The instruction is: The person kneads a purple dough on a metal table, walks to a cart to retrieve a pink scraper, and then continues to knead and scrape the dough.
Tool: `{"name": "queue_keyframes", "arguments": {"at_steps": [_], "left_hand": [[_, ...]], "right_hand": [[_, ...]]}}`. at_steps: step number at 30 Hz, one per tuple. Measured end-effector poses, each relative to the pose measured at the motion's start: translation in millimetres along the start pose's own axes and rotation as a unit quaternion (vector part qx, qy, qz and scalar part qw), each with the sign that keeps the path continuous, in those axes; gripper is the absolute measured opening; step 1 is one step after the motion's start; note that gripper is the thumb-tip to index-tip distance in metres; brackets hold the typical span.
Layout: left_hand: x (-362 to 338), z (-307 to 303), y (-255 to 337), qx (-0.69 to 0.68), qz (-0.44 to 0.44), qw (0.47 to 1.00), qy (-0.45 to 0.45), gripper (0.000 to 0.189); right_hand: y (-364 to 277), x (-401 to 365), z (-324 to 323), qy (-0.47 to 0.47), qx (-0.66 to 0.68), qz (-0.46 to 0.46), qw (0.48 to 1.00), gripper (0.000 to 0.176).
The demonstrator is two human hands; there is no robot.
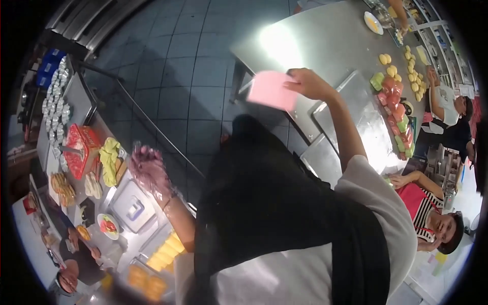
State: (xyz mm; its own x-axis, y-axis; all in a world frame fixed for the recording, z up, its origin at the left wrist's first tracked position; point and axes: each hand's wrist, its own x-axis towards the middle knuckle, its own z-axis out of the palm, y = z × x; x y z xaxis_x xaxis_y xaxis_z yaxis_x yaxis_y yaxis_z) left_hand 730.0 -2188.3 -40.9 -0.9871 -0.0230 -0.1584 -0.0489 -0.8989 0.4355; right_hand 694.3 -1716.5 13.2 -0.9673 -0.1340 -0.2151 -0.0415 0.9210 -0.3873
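My right hand (307,84) grips one edge of a flat pink sheet-like piece (273,90), held over the corner of the steel table. A clear plastic glove with reddish-purple smears covers my left hand (150,169). Its fingers look loosely apart, somewhat blurred, and nothing shows in them. Close beside it are a yellow-green cloth (110,161) and a square steel lid (133,206) with a handle. A red tub (81,151) with a utensil in it stands farther left.
Steel trays (325,160) lie on the steel table (315,43), near bagged red and green food (396,114) and yellow pieces (414,76). Co-workers are at right and lower left. Foil-wrapped items (56,109) line the left counter. Yellow food (165,252) sits below. Tiled floor (168,76) lies between.
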Motion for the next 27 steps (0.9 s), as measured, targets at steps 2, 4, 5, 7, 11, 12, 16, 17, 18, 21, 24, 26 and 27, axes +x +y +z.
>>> {"name": "queue_keyframes", "arguments": {"at_steps": [2,4,5,7,11,12,16,17,18,21,24,26,27], "left_hand": [[37,-2,6,0.024,-0.029,0.999,0.005,0.029],[92,-2,2,0.053,-0.059,0.997,-0.01,0.027],[122,5,-1,0.055,-0.065,0.996,-0.014,0.027],[170,29,-4,0.052,-0.081,0.995,-0.024,0.026],[295,63,-31,0.104,-0.174,0.975,-0.087,0.024],[329,76,-40,0.128,-0.205,0.965,-0.104,0.023],[428,137,-74,0.235,-0.288,0.918,-0.139,0.023],[453,151,-84,0.241,-0.306,0.907,-0.157,0.023],[478,164,-96,0.283,-0.301,0.896,-0.165,0.023],[532,180,-127,0.366,-0.308,0.86,-0.176,0.024],[570,171,-156,0.515,-0.241,0.8,-0.195,0.023],[585,171,-183,0.564,-0.229,0.748,-0.267,0.021],[589,170,-193,0.61,-0.204,0.691,-0.33,0.019]], "right_hand": [[7,11,-1,0.024,-0.08,0.035,0.996,0.026],[5,30,-26,-0.043,0.063,0.019,0.997,0.027],[4,44,-34,-0.072,0.139,0.012,0.988,0.028],[7,65,-41,-0.053,0.13,0.059,0.988,0.028],[34,94,-48,0.073,0.099,0.195,0.973,0.027],[40,100,-48,0.114,0.094,0.234,0.961,0.027],[35,142,-59,0.334,0.061,0.345,0.875,0.02],[34,153,-66,0.421,0.023,0.366,0.829,0.017],[40,165,-71,0.432,0.019,0.385,0.815,0.017],[61,189,-60,0.421,-0.239,0.256,0.837,0.01],[44,179,-8,0.288,-0.242,0.162,0.912,0.016],[21,165,-14,0.232,-0.228,0.171,0.93,0.019],[8,161,-14,0.179,-0.204,0.168,0.948,0.023]]}}
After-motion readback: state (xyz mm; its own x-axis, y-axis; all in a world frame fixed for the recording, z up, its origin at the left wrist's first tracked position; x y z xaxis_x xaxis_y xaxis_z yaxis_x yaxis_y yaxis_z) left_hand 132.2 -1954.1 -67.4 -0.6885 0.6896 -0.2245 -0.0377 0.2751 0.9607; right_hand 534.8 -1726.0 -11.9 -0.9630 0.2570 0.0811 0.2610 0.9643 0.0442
